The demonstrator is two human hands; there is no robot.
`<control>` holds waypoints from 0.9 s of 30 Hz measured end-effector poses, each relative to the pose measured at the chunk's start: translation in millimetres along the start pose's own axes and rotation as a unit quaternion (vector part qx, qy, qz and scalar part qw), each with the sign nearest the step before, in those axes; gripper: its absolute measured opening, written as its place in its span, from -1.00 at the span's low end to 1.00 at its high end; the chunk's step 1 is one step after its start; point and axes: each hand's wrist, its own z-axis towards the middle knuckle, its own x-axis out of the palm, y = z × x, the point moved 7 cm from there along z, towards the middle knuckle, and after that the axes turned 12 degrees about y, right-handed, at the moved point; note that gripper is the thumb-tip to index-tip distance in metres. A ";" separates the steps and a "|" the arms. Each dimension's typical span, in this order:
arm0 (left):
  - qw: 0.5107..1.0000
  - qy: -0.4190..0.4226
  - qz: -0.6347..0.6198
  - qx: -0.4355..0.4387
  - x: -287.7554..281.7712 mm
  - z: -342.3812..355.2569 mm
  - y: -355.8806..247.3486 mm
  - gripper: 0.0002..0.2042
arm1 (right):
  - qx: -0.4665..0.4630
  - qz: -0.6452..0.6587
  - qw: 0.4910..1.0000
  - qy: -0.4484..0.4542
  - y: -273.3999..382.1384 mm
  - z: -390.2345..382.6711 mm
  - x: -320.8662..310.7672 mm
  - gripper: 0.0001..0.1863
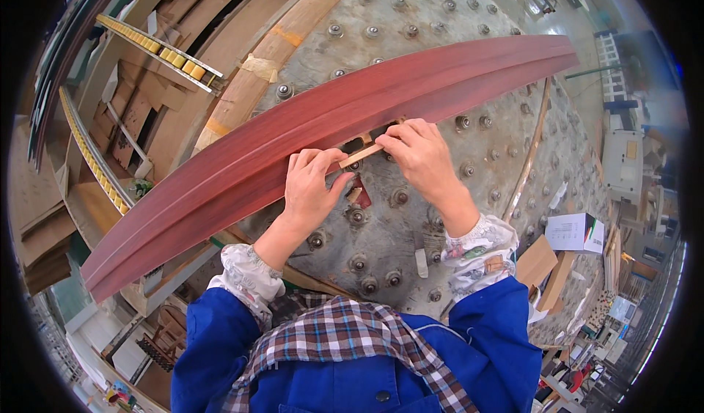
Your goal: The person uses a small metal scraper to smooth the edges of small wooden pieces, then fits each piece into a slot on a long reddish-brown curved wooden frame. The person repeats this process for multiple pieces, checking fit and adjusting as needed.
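Note:
A long reddish-brown wooden panel (pixel 315 131) with a moulded face lies slantwise in front of me. At its near edge is a cut-out (pixel 378 131), partly hidden by my fingers. A short strip of pale wood (pixel 361 155) spans the gap between my hands, beside this cut-out. My right hand (pixel 422 156) pinches the strip's right end, its fingertips against the panel edge. My left hand (pixel 314 184) has its thumb and forefinger around the strip's left end, while its other fingers rest on the panel.
Beneath the panel is a grey metal table (pixel 411 244) studded with ball rollers. Wooden boards (pixel 242 68) and yellow roller tracks (pixel 158 50) are at the left. A white box (pixel 576 232) and wood pieces (pixel 539 260) sit at the right. A small pale offcut (pixel 421 263) lies nearby.

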 end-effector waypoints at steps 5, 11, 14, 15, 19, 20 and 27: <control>1.000 -0.008 -0.016 -0.015 8.4 2.2 1.0 -0.75 | 0.011 0.010 1.000 -0.016 -2.7 -6.3 8.4 -0.79; 1.000 -0.007 0.001 0.021 6.6 2.3 -1.5 -0.76 | 0.315 0.271 0.885 -0.212 -30.7 -54.7 11.5 -0.86; 1.000 0.006 -0.022 0.011 10.3 1.2 2.2 -0.75 | 0.479 0.574 0.655 -0.110 -30.3 -75.9 71.3 -0.73; 1.000 0.005 -0.022 0.014 9.2 2.8 0.6 -0.75 | 0.468 0.601 0.639 -0.109 -26.2 -69.7 74.0 -0.61; 1.000 -0.002 -0.021 0.001 6.4 5.0 -3.1 -0.78 | 0.444 0.653 0.600 -0.129 -26.2 -51.9 78.5 -0.65; 1.000 0.001 -0.020 0.001 5.8 5.6 -3.5 -0.78 | 0.436 0.663 0.593 -0.139 -27.6 -50.0 85.6 -0.66; 1.000 0.012 -0.027 -0.002 3.8 6.8 -2.2 -0.75 | 0.414 0.704 0.556 -0.155 -23.8 -56.2 92.1 -0.70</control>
